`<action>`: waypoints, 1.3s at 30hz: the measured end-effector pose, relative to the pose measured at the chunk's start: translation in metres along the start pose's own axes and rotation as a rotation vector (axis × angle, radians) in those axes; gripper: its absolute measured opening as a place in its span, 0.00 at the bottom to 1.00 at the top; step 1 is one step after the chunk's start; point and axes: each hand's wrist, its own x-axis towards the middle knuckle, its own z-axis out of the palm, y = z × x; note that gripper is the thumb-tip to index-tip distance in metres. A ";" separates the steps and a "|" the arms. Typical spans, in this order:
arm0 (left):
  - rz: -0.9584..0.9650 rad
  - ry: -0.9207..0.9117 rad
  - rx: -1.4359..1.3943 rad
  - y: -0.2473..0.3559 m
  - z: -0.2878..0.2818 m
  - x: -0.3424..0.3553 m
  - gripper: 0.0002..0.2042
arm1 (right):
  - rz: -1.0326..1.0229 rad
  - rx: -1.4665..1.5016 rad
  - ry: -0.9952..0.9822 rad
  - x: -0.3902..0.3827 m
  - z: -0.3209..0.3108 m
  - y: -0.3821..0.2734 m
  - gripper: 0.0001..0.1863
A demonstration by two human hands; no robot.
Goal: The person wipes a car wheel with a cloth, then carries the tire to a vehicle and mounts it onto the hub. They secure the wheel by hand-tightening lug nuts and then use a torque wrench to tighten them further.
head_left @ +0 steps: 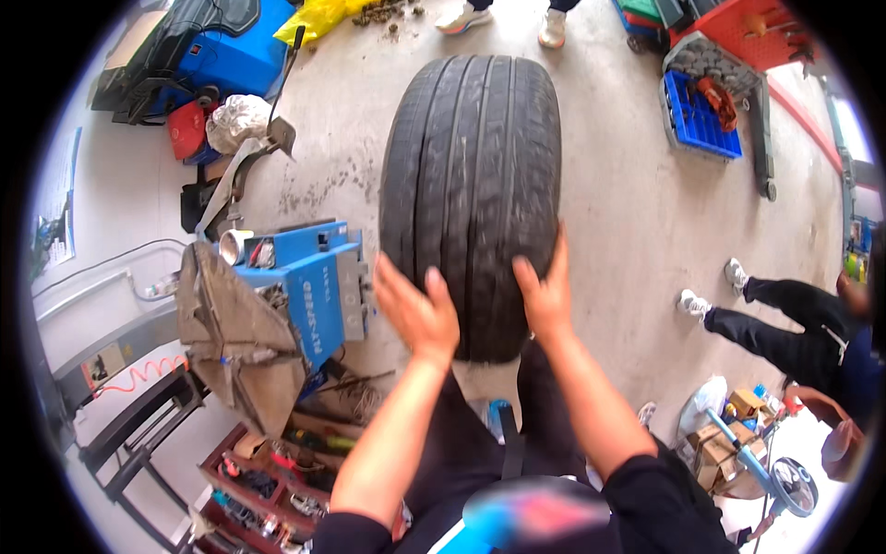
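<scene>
A black car tire (471, 157) stands upright in front of me with its grooved tread facing me. My left hand (420, 309) holds its near left side, with the thumb raised by the tread and the fingers along the sidewall. On the opposite edge, my right hand (551, 291) grips the tire, its thumb on the tread and its fingers around the right side. Both arms reach forward from my body, and the tire's near lower end comes close to my legs. The sidewalls are mostly hidden.
Left of the tire stands a blue tire-changing machine (318, 295) with a worn turntable (235, 342). A red tool tray (268, 499) lies below it. A blue compartment bin (701, 120) sits far right. Another person (784, 323) is at right; someone's shoes (552, 30) show beyond the tire.
</scene>
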 end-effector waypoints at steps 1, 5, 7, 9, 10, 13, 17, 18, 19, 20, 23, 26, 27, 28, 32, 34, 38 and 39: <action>-0.069 -0.120 -0.036 0.007 0.001 0.006 0.39 | -0.048 -0.006 0.030 0.012 0.001 0.008 0.57; 0.058 -0.028 -0.048 0.021 0.019 0.025 0.38 | -0.123 -0.073 0.149 0.047 -0.003 0.027 0.53; -0.067 -0.164 -0.019 0.020 0.029 0.027 0.38 | -0.021 -0.191 0.070 0.056 -0.006 0.026 0.56; 0.044 -0.157 0.008 0.015 0.038 0.029 0.36 | -0.060 -0.254 0.094 0.064 -0.006 0.024 0.58; -0.003 -0.142 -0.045 0.011 0.042 0.034 0.37 | -0.093 -0.229 0.113 0.068 -0.003 0.023 0.57; -0.074 -0.220 -0.013 0.001 0.042 0.040 0.37 | -0.140 -0.281 0.115 0.082 0.010 0.019 0.55; -0.095 -0.160 -0.007 -0.001 0.054 0.066 0.35 | -0.113 -0.308 0.124 0.121 0.025 0.002 0.56; -0.091 -0.150 -0.021 0.002 0.062 0.077 0.34 | -0.074 -0.281 0.104 0.133 0.024 -0.004 0.56; -0.075 -0.159 -0.040 0.008 0.072 0.087 0.34 | -0.035 -0.291 0.037 0.144 0.018 -0.011 0.56; -0.105 -0.130 -0.028 0.013 0.075 0.096 0.33 | -0.026 -0.272 -0.018 0.153 0.012 -0.017 0.55; -0.093 -0.092 0.007 0.046 0.093 0.139 0.33 | -0.109 -0.127 0.020 0.161 -0.018 -0.026 0.54; -0.186 -0.137 0.094 0.092 0.109 0.198 0.35 | 0.221 -0.297 -0.050 0.133 -0.030 -0.016 0.58; -0.199 -0.164 0.130 0.106 0.118 0.222 0.35 | 0.300 -0.358 -0.115 0.128 -0.029 -0.011 0.60; -0.246 -0.244 0.124 0.120 0.130 0.245 0.36 | 0.202 -0.533 -0.136 0.128 -0.023 -0.007 0.62; -0.291 -0.357 -0.555 0.124 0.153 0.327 0.37 | 0.020 -0.360 0.258 0.178 -0.001 -0.008 0.60; -0.280 -0.370 -0.737 0.109 0.147 0.339 0.36 | -0.025 -0.364 0.345 0.228 -0.003 -0.022 0.56; -0.117 -0.536 -0.588 0.088 0.136 0.312 0.37 | 0.096 -0.435 0.394 0.315 -0.008 -0.051 0.54; -0.105 -0.607 -0.584 0.088 0.139 0.302 0.39 | 0.083 -0.445 0.415 0.329 -0.006 -0.056 0.54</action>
